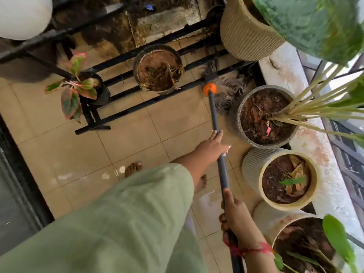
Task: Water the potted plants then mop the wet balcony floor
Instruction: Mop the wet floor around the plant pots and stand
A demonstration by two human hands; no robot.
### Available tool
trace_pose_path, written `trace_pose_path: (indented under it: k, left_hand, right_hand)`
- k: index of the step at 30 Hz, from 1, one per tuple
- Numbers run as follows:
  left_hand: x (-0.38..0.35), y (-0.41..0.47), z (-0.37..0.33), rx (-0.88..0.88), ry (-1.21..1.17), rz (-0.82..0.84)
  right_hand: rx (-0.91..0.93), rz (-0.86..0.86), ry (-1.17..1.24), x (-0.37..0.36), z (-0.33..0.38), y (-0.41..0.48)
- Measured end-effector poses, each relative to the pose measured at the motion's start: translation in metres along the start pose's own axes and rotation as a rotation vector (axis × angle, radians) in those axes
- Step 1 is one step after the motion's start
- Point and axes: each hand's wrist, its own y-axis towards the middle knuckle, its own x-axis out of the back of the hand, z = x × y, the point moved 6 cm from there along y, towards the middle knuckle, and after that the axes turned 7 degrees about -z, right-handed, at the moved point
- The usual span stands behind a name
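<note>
A mop handle (pixel 213 113) was gripped by both hands. The left hand (pixel 211 146) was closed round it just beside the speckled grey pot (pixel 238 123). The right hand (pixel 234 217) was wrapped round it further back from that pot, nearer the body. The grey string mop head (pixel 229 93), below an orange collar (pixel 210 89), was spread on the tiled floor (pixel 137 138) just beyond the pot, partly under the black metal rack (pixel 92 129). A wet sheen was seen on tiles on the pot's near side.
</note>
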Motion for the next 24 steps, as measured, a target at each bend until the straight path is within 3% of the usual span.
trace_pose_path:
  k: [4,10,15,17,21,24]
  left_hand:
    - [-0.013,-0.058,0.049,0.053,0.035,-0.018]
    - [-0.037,-0.169,0.115,0.203,-0.066,-0.003]
    - [-0.042,-0.219,0.180,0.439,0.037,-0.177]
    - [-0.046,-0.221,0.188,0.408,0.047,-0.195]
    - [-0.042,-0.199,0.185,0.462,0.047,-0.239]
    - [-0.032,-0.160,0.169,0.436,-0.123,-0.209]
  right_hand:
    - [0.004,0.065,-0.091,-0.040,-0.018,-0.034]
    - [0.079,0.068,-0.471,-0.106,-0.042,-0.081]
    - [0.227,0.180,-0.725,-0.149,-0.030,-0.084]
    - [0.202,0.240,-0.684,-0.156,-0.030,-0.074]
    - [-0.084,0.379,-0.343,-0.130,-0.025,-0.056]
    - [-0.192,0.434,-0.203,-0.099,-0.008,-0.041]
